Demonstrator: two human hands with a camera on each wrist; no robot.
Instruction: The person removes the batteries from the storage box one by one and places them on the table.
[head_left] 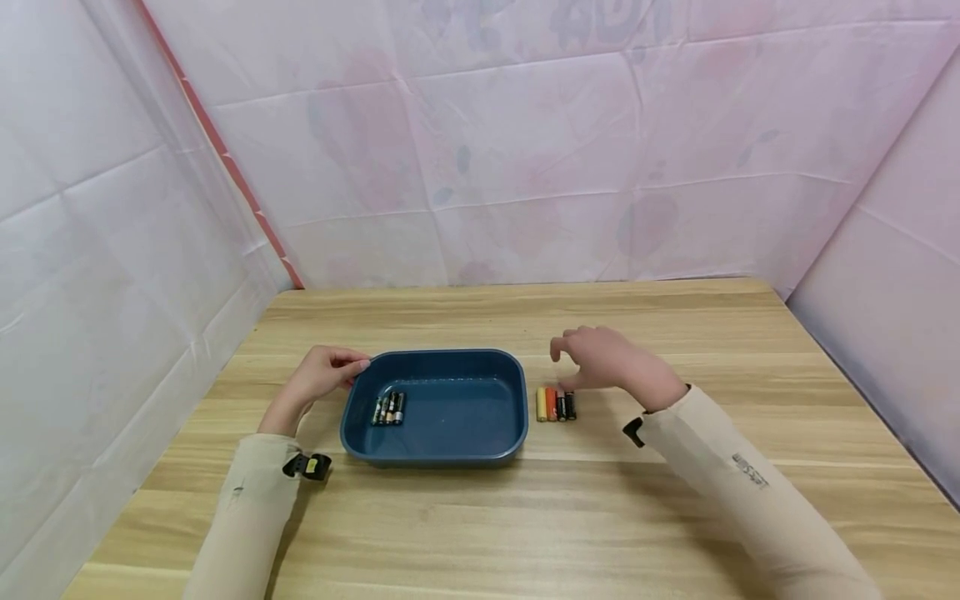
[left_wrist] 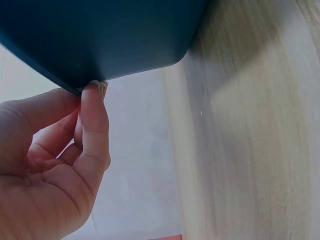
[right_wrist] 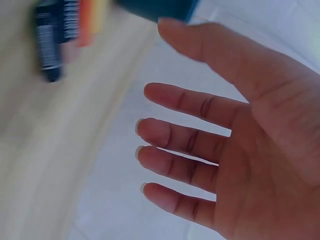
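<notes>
A dark blue plastic tray (head_left: 450,360) sits on the wooden table (head_left: 525,517). Several batteries (head_left: 388,408) lie in its left part. My left hand (head_left: 324,375) holds the tray's left rim, its thumb (left_wrist: 94,125) pressed against the blue edge (left_wrist: 115,45) in the left wrist view. Right of the tray lies a row of several batteries (head_left: 556,404), yellow, orange and black. My right hand (head_left: 600,358) hovers just above and behind that row, fingers (right_wrist: 180,102) spread and empty. The same batteries (right_wrist: 65,30) show blurred in the right wrist view.
Pale pink sheeting (head_left: 525,150) walls in the table on the back and both sides. The table's right edge (head_left: 862,375) runs close to the right wall. Bare wood lies in front of the tray.
</notes>
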